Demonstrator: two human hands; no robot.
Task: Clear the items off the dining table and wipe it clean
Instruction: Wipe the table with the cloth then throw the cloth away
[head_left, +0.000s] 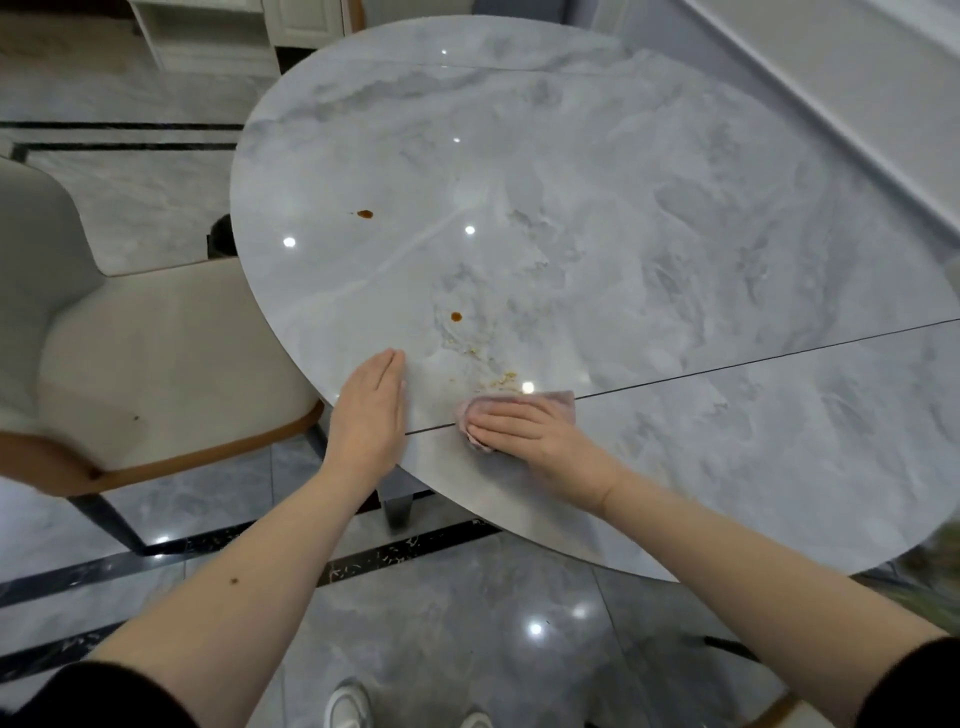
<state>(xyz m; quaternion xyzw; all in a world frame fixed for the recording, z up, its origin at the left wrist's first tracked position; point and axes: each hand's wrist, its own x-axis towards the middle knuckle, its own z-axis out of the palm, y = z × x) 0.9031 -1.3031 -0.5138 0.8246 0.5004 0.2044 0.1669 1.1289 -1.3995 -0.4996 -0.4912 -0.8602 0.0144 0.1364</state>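
Observation:
The round grey marble dining table (597, 208) fills the upper middle of the head view. My right hand (524, 428) lies flat with straight fingers on a pink cloth (558, 401), pressing it to the tabletop near the front edge. My left hand (371, 410) rests flat and open at the table's left rim, beside the cloth. Yellowish crumbs and smears (493, 382) lie just beyond the cloth. Two brown sauce spots (456, 316) (365, 213) sit farther in on the surface.
A cream upholstered chair (156, 353) with a wooden trim stands close to the table's left side. A white wall ledge (831, 104) runs along the far right. Glossy grey floor tiles (467, 623) with black bands lie below, with my shoes at the bottom.

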